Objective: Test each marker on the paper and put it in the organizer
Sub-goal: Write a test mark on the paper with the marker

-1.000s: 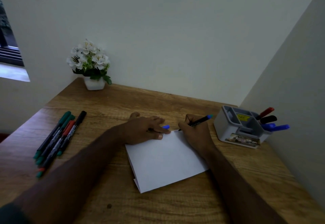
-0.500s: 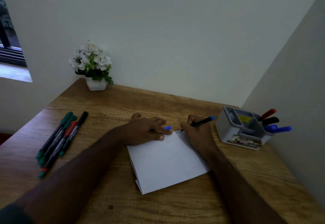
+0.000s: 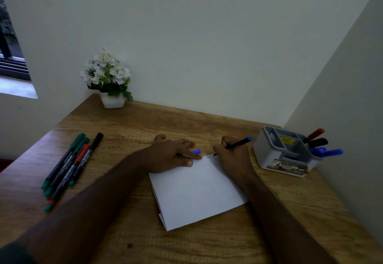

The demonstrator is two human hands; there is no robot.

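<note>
While the left hand (image 3: 172, 156) lies flat on the paper (image 3: 196, 193) with a blue cap (image 3: 196, 151) at its fingertips, the right hand (image 3: 232, 156) grips a marker (image 3: 238, 144), tip on the paper's far edge.

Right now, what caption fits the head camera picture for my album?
Right hand tests a blue marker on the white paper; left hand steadies it, organizer waiting nearby.

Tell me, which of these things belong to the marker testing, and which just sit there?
In use: paper, blue marker in right hand, blue cap under left hand, waiting markers, organizer.
Idle: flower pot.
</note>
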